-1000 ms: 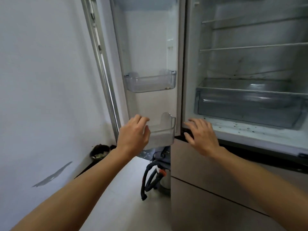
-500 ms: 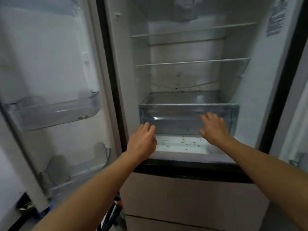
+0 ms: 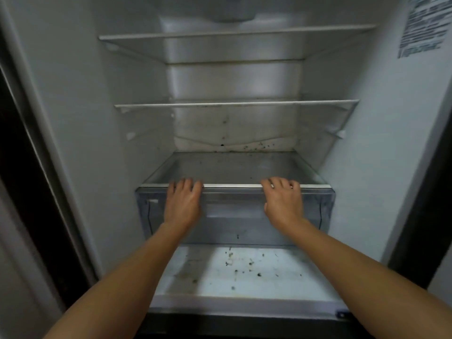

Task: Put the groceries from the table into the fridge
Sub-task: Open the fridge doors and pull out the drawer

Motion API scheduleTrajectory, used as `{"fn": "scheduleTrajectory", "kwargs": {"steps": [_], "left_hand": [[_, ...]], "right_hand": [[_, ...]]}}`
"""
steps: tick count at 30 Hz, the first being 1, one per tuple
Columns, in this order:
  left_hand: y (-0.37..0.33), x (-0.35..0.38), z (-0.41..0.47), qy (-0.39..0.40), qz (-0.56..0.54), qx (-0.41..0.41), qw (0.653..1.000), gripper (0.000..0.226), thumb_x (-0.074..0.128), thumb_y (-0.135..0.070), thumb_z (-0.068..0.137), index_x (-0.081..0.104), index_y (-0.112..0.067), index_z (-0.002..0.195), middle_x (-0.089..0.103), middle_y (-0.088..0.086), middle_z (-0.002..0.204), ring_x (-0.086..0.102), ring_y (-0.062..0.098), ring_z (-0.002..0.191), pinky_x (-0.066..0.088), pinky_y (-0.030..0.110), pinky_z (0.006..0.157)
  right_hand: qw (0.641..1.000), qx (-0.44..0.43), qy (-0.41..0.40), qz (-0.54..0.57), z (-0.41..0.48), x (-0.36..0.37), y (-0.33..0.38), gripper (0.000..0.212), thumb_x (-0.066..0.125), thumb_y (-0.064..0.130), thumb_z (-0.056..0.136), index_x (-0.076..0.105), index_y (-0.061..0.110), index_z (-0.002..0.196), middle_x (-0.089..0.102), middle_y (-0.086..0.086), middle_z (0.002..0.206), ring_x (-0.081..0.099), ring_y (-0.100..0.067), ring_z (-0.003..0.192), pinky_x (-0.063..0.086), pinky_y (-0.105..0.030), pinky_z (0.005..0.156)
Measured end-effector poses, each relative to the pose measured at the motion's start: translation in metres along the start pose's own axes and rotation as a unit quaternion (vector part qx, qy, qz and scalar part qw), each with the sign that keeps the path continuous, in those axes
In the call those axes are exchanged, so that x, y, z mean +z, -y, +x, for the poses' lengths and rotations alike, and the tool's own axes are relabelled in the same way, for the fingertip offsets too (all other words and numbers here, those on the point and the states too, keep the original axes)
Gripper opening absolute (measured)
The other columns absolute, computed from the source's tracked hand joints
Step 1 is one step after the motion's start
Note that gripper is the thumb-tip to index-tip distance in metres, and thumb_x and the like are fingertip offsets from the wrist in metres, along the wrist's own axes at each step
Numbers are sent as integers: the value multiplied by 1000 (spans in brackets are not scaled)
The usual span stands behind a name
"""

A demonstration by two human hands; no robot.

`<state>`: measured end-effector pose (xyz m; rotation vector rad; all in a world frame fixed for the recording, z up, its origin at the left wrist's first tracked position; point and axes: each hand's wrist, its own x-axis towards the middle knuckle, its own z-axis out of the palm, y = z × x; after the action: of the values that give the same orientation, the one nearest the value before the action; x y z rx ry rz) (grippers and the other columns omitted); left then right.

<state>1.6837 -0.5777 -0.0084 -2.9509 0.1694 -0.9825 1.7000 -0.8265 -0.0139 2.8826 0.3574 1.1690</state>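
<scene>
**Both hands on the crisper drawer, no groceries in sight**

Straight ahead at twelve o'clock: the fridge (image 3: 367,167), door open, cavity bare. Two glass shelves up top, upper shelf (image 3: 234,35) and middle shelf (image 3: 234,104), nothing on either. Below them, the clear crisper drawer (image 3: 234,216) under its glass cover (image 3: 232,167), long axis running nine to three, square across the reach.

Left hand (image 3: 182,204) planted at about eleven o'clock on the drawer's top front edge, right hand (image 3: 283,204) at about one o'clock on the same edge. Evenly spaced, neither nearer than the other. Fingers (image 3: 186,185) of each hand curled over the lip where drawer front meets cover, palms flat against the clear face. A shallow hooked hold, not a fist; nothing carried, only the drawer rim touched. Whether fingertips reach behind the lip: cannot tell, hidden by the edge.

Likely step: a pull toward six o'clock to slide the drawer out, both hands drawing evenly so it stays straight on its runners.

Groceries and table: nowhere in this view, so presumably behind or to the side. Dark crumbs (image 3: 244,263) scattered on the fridge floor (image 3: 305,285) just in front of the drawer. Storing not yet begun, by the look of the bare shelves.
</scene>
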Motion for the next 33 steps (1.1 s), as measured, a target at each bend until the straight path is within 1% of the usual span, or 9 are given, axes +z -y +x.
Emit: {"fn": "scheduleTrajectory", "kwargs": {"steps": [2, 4, 8, 11, 13, 16, 22, 30, 33], "left_hand": [[2, 4, 0, -30, 1, 6, 1000, 39, 40, -9, 68, 62, -9, 101, 61, 17, 94, 60, 36, 91, 41, 52, 93], [4, 3, -1, -38, 1, 16, 999, 40, 34, -8, 71, 62, -8, 100, 63, 18, 93, 61, 37, 90, 43, 53, 91], [5, -10, -8, -6, -14, 23, 1000, 45, 55, 9, 69, 60, -5, 112, 62, 21, 107, 57, 39, 105, 38, 56, 96], [5, -29, -25, 11, -20, 29, 999, 45, 53, 11, 69, 58, -5, 111, 61, 20, 106, 55, 38, 103, 36, 52, 97], [3, -44, -38, 10, -24, 34, 999, 43, 50, 11, 70, 57, -5, 110, 60, 19, 104, 54, 37, 100, 34, 48, 94], [4, -67, -57, 19, -15, 42, 999, 41, 47, 7, 75, 53, -9, 113, 58, 15, 110, 49, 34, 105, 31, 45, 92], [4, -98, -105, -2, -16, 59, 998, 35, 51, 5, 72, 56, -11, 102, 60, 13, 100, 52, 33, 95, 31, 41, 81], [6, -129, -146, 8, -34, 68, 997, 34, 47, 1, 79, 54, -16, 107, 58, 9, 103, 50, 31, 99, 30, 41, 85], [7, -132, -155, 8, -42, 62, 997, 35, 49, -1, 78, 55, -16, 109, 59, 9, 104, 51, 32, 100, 32, 41, 87]], "right_hand": [[1000, -14, -27, 5, -1, 3, -2, 49, 72, -3, 50, 66, 10, 96, 65, -10, 89, 61, -31, 80, 44, -40, 73], [1000, -13, -23, 14, -2, 0, -2, 48, 69, -6, 53, 65, 10, 98, 66, -11, 92, 62, -32, 83, 43, -40, 75], [999, 3, 30, 15, -7, -13, 4, 54, 67, -7, 58, 64, 10, 108, 66, -11, 103, 62, -32, 97, 42, -44, 83], [999, 9, 34, 4, -20, -31, 8, 54, 70, -8, 59, 65, 9, 111, 67, -14, 105, 62, -34, 99, 42, -48, 86], [999, 17, 36, -1, -31, -48, 13, 46, 67, -7, 61, 65, 9, 104, 68, -13, 97, 62, -34, 92, 41, -45, 84], [998, 34, 44, -5, -49, -76, 22, 34, 66, -5, 64, 63, 11, 94, 65, -11, 87, 58, -33, 83, 38, -42, 78], [997, 46, 67, -3, -91, -127, 38, 31, 57, 0, 76, 60, 15, 103, 63, -8, 100, 54, -30, 97, 28, -37, 78], [996, 54, 72, 6, -130, -164, 56, 24, 55, 5, 81, 59, 17, 101, 64, -6, 102, 53, -28, 98, 33, -39, 85], [995, 48, 81, 3, -142, -169, 57, 29, 56, 11, 84, 58, 16, 113, 62, -8, 108, 51, -28, 101, 34, -39, 88]]}}
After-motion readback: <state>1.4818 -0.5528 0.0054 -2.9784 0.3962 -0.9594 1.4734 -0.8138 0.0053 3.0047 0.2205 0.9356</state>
